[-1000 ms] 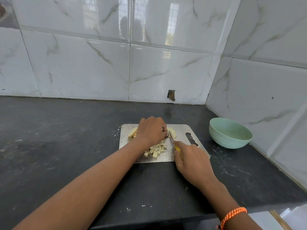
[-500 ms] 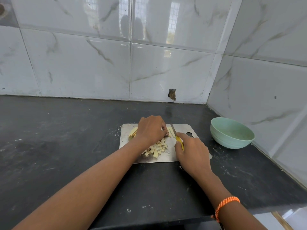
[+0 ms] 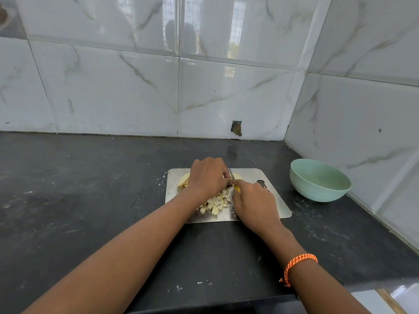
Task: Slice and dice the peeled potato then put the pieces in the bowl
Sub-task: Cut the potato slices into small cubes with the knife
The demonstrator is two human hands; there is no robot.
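Knife (image 3: pixel 231 174) advanced (one bowl (image 3: pixel 319 180)).

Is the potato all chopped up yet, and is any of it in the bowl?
Not yet. A pile of diced pieces already lies on the metal cutting board. Right now the left hand holds down the potato slices while the right hand grips the yellow-handled knife. Those slices need dicing, and the green bowl holds no pieces I can see, so filling it is left.
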